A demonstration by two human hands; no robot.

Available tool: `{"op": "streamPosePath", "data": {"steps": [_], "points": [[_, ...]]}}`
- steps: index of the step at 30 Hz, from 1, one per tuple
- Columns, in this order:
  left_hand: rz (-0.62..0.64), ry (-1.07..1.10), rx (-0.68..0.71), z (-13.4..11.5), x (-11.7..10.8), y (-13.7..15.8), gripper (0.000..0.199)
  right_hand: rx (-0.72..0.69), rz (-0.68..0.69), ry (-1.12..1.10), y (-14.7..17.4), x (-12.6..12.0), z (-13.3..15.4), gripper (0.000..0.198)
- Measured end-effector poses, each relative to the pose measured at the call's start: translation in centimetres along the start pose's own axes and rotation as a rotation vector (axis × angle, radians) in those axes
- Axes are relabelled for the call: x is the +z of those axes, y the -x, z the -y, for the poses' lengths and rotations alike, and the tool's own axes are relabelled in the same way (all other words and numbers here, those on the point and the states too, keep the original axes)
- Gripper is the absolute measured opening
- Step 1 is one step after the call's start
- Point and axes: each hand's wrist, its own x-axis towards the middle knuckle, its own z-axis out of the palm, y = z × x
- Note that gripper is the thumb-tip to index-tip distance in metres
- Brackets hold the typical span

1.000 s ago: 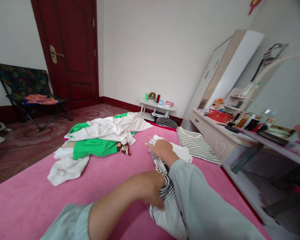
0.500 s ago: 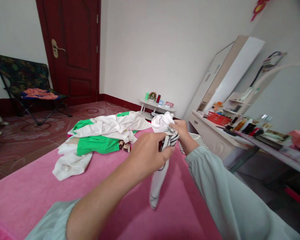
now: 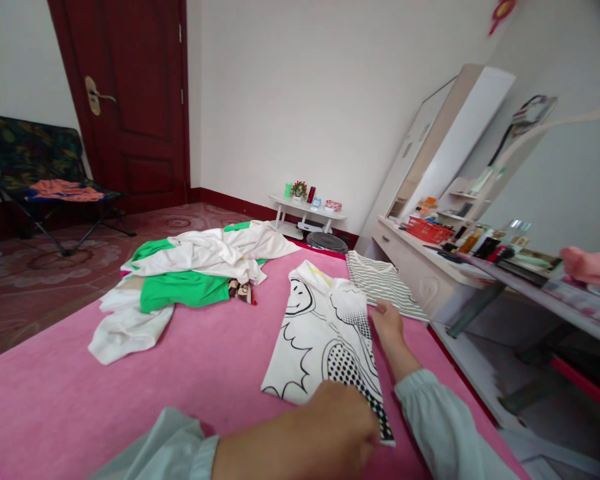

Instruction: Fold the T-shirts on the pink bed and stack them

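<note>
A white T-shirt (image 3: pixel 325 320) with black line drawings and dot patterns lies spread on the pink bed cover (image 3: pixel 220 360), its neck pointing away from me. My left hand (image 3: pixel 337 427) is over the near hem, fingers curled down by the lower right corner and somewhat blurred. At the T-shirt's right edge, just below the striped top, my right hand (image 3: pixel 389 330) has its fingers closed on the fabric. The striped top (image 3: pixel 383 283) lies flat beyond it.
On the left of the bed is a loose heap of white clothes (image 3: pixel 215 250) and a green garment (image 3: pixel 183 293). A dressing table (image 3: pixel 420 260) with a red basket (image 3: pixel 430 230) and bottles borders the right side. A camouflage chair (image 3: pixel 35 150) stands near the door.
The bunched white garment that both hands held up is now laid out flat on the bed. My left hand has come nearer and lower; my right hand has moved down to its right edge.
</note>
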Motion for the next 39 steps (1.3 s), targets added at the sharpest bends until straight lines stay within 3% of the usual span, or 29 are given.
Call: {"op": "streamPosePath", "data": {"steps": [3,7,12,16,19,22,24,29,31,34,39], "points": [[0.084,0.113,0.079,-0.4,1.6,0.1,0.012,0.003,-0.003,-0.043,1.7,-0.4,-2.8,0.039],[-0.058,0.218,-0.032,1.0,0.0,-0.2,0.016,-0.158,0.023,-0.172,3.5,0.0,-1.9,0.036],[-0.368,-0.050,-0.439,7.1,-2.7,-0.3,0.019,-0.320,0.001,-0.139,4.8,-0.6,1.2,0.031],[-0.446,-0.136,-0.735,13.1,-3.6,1.2,0.027,-0.220,0.013,0.069,4.6,-1.8,0.8,0.029],[-0.450,-0.013,-0.781,15.9,-3.5,1.9,0.024,-0.193,0.027,0.131,4.3,-2.2,0.1,0.028],[-0.470,0.088,-0.756,16.8,-3.0,1.9,0.022,-0.263,0.042,0.036,4.7,-2.0,1.3,0.027],[-0.486,0.124,-0.738,16.9,-2.6,1.7,0.021,-0.336,0.134,-0.080,5.9,-1.7,3.4,0.023],[-0.543,0.290,-0.717,17.7,-2.1,1.7,0.021,-0.652,0.629,-0.262,11.4,-0.5,9.0,0.015],[-0.563,0.365,-0.749,18.3,-2.2,1.5,0.023,-0.792,0.750,-0.258,13.5,-0.1,10.1,0.017],[-0.586,0.478,-0.844,19.5,-2.5,0.3,0.030,-0.884,0.792,-0.202,15.1,0.3,10.4,0.024],[-0.642,0.601,-0.998,21.6,-3.7,-3.9,0.047,-0.893,0.791,-0.160,15.3,0.3,10.0,0.026]]}}
